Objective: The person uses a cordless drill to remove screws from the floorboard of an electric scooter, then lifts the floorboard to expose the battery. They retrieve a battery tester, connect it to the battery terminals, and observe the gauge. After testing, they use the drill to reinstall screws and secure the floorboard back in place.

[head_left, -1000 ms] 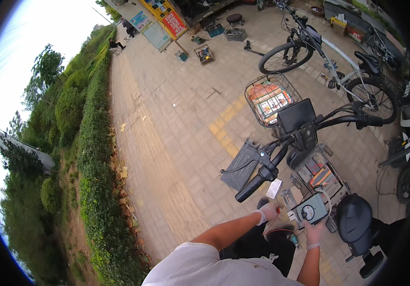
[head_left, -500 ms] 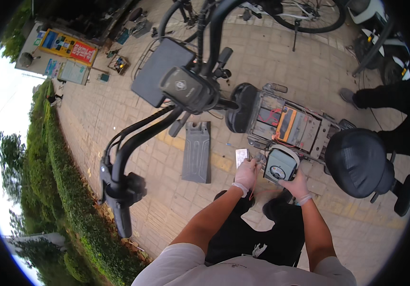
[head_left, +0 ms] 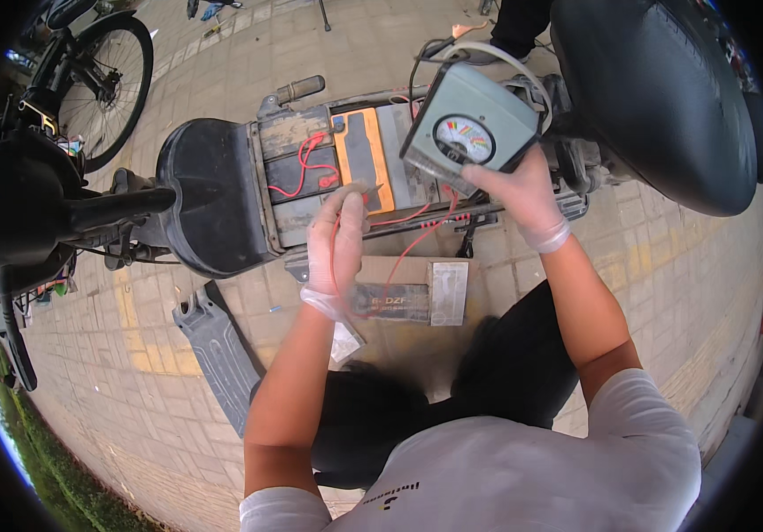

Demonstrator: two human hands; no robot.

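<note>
My right hand (head_left: 523,195), in a clear thin glove, grips a grey-green battery tester (head_left: 497,102) with a round dial, tilted above the scooter's open battery bay. A black lead ending in a copper-coloured clip (head_left: 467,32) sticks out beyond it. My left hand (head_left: 337,239), gloved too, is closed around the end of a red lead (head_left: 410,257); a small pointed tip shows at its fingertips. That tip is by the orange-edged battery (head_left: 359,151); whether it touches cannot be seen. Grey batteries (head_left: 297,217) with red wires sit beside it.
The scooter's big black seat (head_left: 656,97) rises at the right, a smaller black seat (head_left: 209,195) at the left. A grey floor panel (head_left: 220,350) and a cardboard box (head_left: 390,301) lie on the paving. Behind are a bicycle wheel (head_left: 111,89) and another person's leg (head_left: 521,25).
My view has swung closer over the battery bay. The tester has come up from beside the scooter to above it, and my left hand has reached to the orange-edged battery.
</note>
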